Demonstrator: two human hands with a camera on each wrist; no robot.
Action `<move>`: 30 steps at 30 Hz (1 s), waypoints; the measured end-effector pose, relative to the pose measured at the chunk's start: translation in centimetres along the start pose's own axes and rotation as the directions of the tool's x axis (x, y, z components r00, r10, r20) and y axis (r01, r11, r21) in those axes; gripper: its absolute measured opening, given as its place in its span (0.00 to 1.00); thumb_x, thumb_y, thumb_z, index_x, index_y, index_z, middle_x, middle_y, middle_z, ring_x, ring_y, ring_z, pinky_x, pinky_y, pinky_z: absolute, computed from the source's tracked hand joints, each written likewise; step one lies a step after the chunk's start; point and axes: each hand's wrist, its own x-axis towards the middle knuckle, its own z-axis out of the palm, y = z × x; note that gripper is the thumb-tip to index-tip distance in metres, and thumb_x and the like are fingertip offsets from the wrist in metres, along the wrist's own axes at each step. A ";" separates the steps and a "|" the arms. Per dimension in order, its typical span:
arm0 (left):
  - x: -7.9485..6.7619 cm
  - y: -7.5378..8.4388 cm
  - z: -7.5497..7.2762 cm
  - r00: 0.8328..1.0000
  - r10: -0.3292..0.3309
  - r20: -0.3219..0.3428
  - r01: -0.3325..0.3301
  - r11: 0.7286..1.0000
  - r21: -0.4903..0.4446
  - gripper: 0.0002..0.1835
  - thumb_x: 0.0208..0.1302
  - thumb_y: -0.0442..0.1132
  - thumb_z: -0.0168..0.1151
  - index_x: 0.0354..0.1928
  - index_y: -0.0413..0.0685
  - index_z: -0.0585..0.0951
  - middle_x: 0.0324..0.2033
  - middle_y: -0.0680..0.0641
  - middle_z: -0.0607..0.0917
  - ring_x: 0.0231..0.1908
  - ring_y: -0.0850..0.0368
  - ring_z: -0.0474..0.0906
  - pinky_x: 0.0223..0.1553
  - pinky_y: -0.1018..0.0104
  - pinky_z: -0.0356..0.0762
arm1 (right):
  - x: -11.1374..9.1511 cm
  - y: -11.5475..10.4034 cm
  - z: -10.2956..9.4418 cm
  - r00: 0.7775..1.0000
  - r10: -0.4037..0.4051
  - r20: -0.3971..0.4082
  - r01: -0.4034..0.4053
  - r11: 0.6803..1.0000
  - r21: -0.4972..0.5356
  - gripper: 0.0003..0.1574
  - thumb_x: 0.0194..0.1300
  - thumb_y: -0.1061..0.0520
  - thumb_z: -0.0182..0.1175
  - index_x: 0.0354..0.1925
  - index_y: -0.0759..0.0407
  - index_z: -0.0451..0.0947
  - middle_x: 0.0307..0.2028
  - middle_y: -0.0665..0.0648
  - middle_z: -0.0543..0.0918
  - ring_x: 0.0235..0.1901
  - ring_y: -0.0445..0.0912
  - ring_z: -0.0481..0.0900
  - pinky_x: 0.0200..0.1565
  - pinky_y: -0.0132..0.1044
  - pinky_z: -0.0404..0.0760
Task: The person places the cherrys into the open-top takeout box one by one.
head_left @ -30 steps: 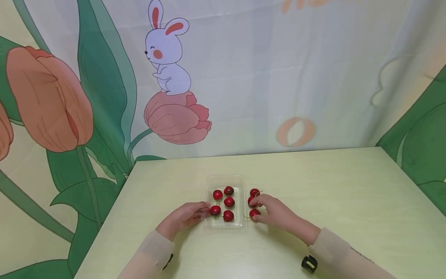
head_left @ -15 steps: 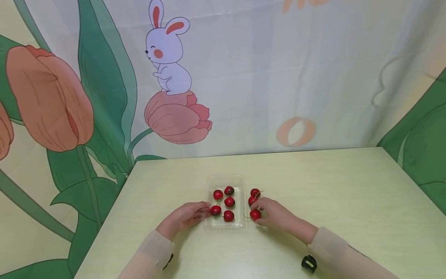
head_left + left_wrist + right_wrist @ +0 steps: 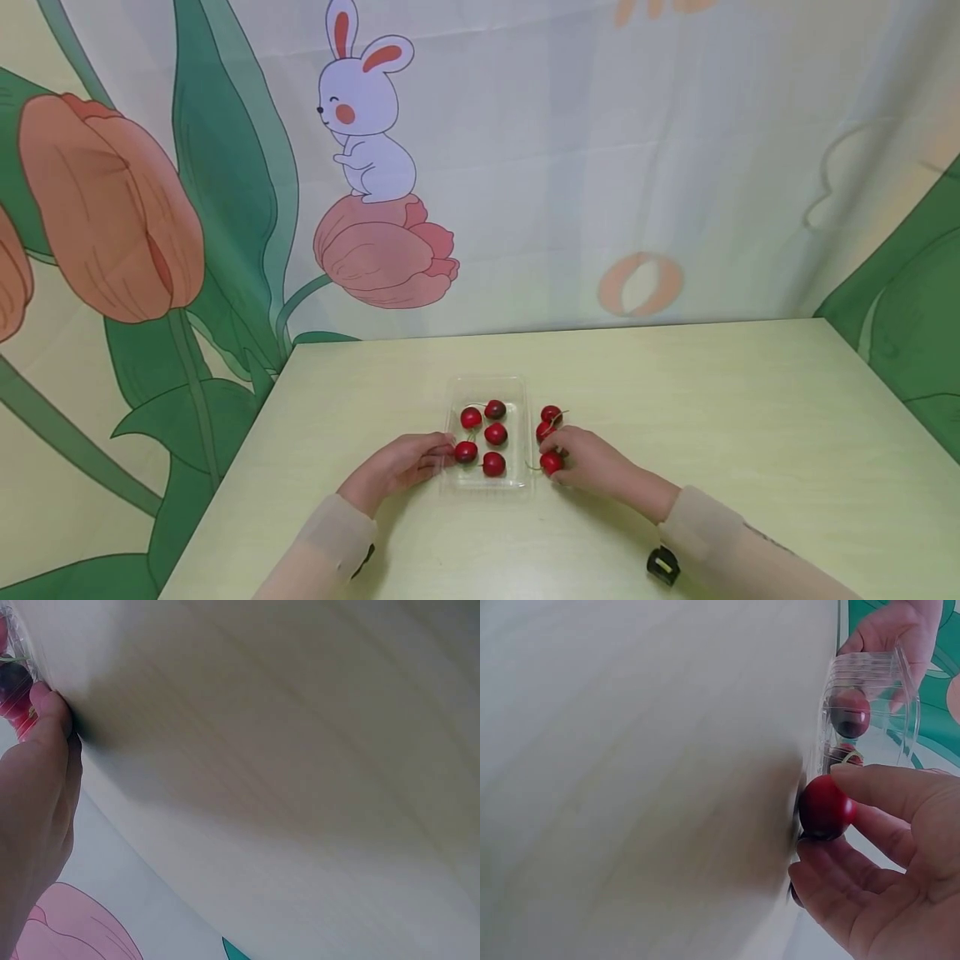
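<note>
The pale table (image 3: pixel 750 408) spreads across the lower half of the frame; at lower centre sits a clear tray (image 3: pixel 483 392) holding five cherries (image 3: pixel 496 433). Against its left side, the left hand (image 3: pixel 396 467) rests fairly straight fingers. Right of it, the right hand (image 3: pixel 594 462) pinches one cherry (image 3: pixel 551 463), two loose cherries (image 3: pixel 551 414) just above. Picking up seems the step in hand; the next move probably calls for a lift over the tray's right rim

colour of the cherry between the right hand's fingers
The cherry is glossy red, clearest in the right wrist view.
</note>
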 end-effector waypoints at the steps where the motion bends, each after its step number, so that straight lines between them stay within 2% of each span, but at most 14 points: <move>1: 0.1 0.0 0.0 1.000 -0.002 -0.004 0.002 1.000 -0.002 0.22 0.77 0.43 0.53 0.61 0.32 0.77 0.48 0.47 0.84 0.47 0.59 0.81 0.52 0.72 0.75 | 0.0 0.0 0.0 1.000 0.003 0.001 -0.003 1.000 0.001 0.19 0.55 0.67 0.74 0.46 0.62 0.84 0.44 0.56 0.85 0.42 0.45 0.78 0.49 0.42 0.82; 11: 0.1 0.0 0.1 0.999 -0.012 -0.033 0.012 1.000 0.012 0.21 0.77 0.44 0.54 0.60 0.34 0.79 0.51 0.44 0.85 0.48 0.58 0.82 0.56 0.68 0.75 | 0.2 0.3 0.1 1.000 -0.021 0.003 0.021 1.000 -0.005 0.18 0.56 0.69 0.72 0.45 0.63 0.83 0.41 0.55 0.84 0.39 0.44 0.76 0.46 0.39 0.80; 23: -0.1 0.1 0.1 1.000 -0.001 -0.024 0.001 1.000 -0.007 0.22 0.77 0.43 0.55 0.61 0.32 0.77 0.47 0.47 0.85 0.45 0.61 0.82 0.48 0.74 0.76 | 0.0 0.5 0.1 1.000 0.003 0.004 -0.003 1.000 0.014 0.18 0.57 0.68 0.72 0.46 0.63 0.83 0.40 0.54 0.83 0.39 0.44 0.76 0.45 0.38 0.80; 30: 0.0 0.1 0.2 0.999 -0.015 -0.044 0.015 1.000 0.005 0.21 0.77 0.44 0.54 0.61 0.34 0.78 0.50 0.45 0.85 0.47 0.60 0.82 0.53 0.71 0.75 | -0.3 0.6 -0.9 1.000 0.023 -0.007 -0.023 0.998 0.059 0.18 0.57 0.68 0.70 0.47 0.63 0.83 0.43 0.55 0.84 0.39 0.44 0.78 0.42 0.35 0.80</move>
